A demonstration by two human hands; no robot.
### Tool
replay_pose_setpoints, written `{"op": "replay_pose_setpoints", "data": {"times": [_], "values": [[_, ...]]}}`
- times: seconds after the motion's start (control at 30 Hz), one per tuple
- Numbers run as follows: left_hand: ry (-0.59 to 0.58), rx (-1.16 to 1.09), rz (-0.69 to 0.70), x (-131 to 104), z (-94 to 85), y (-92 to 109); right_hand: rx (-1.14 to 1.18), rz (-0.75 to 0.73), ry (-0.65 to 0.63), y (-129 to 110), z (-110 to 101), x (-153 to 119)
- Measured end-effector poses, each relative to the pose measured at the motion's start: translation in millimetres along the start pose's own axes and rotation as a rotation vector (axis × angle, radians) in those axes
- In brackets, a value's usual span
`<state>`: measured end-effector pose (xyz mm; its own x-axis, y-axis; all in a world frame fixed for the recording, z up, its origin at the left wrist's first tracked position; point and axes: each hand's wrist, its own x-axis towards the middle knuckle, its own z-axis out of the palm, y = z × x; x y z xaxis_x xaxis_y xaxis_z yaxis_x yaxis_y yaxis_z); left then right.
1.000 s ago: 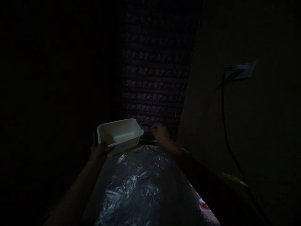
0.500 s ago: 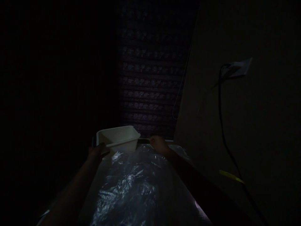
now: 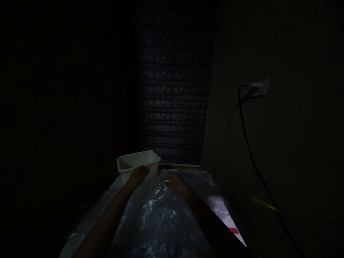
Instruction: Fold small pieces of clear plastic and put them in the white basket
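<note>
A clear, crinkled plastic sheet is spread over the surface in front of me. My left hand is closed near the front wall of a white plastic tub; what its fingers hold is too dark to tell. My right hand is curled at the sheet's far part, to the right of the tub, with bright creases of plastic by its fingertips. It seems to pinch the sheet. The tub sits at the far left of the surface, its inside in shadow.
A dark patterned blind hangs beyond the surface. On the right wall is a socket with a black cable hanging down, bearing a yellow tag. A bright white-and-red item lies at the right edge.
My left hand has moved from the tub's left end to the right, in front of it. My right hand has come slightly nearer, and more of the bright item at the right shows.
</note>
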<state>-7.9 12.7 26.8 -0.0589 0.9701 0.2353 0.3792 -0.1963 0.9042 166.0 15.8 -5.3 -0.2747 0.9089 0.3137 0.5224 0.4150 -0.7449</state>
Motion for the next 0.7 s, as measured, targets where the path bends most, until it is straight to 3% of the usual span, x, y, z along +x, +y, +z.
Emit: {"op": "replay_pose_setpoints", "data": {"times": [0.13, 0.2, 0.4, 0.53, 0.6, 0.7], "values": [[-0.391, 0.056, 0.076, -11.5, 21.3, 6.4, 0.082, -0.035, 0.055, -10.3, -10.1, 2.1], [-0.478, 0.072, 0.139, -17.2, 25.8, 12.1, 0.173, -0.07, 0.069, -16.9, -22.0, 1.8], [-0.477, 0.149, 0.261, -21.2, 30.6, 24.3, 0.387, -0.047, 0.112, -27.0, -57.2, -2.1], [-0.401, 0.206, 0.317, -18.7, 33.9, 28.7, 0.48, -0.037, 0.145, -27.5, -67.9, -4.7], [-0.328, 0.193, 0.326, -17.8, 34.3, 33.2, 0.559, -0.032, 0.1, -28.3, -68.4, -7.5], [-0.194, 0.154, 0.367, -16.6, 33.5, 41.9, 0.634, -0.024, -0.069, -27.5, -63.8, -13.2]]}}
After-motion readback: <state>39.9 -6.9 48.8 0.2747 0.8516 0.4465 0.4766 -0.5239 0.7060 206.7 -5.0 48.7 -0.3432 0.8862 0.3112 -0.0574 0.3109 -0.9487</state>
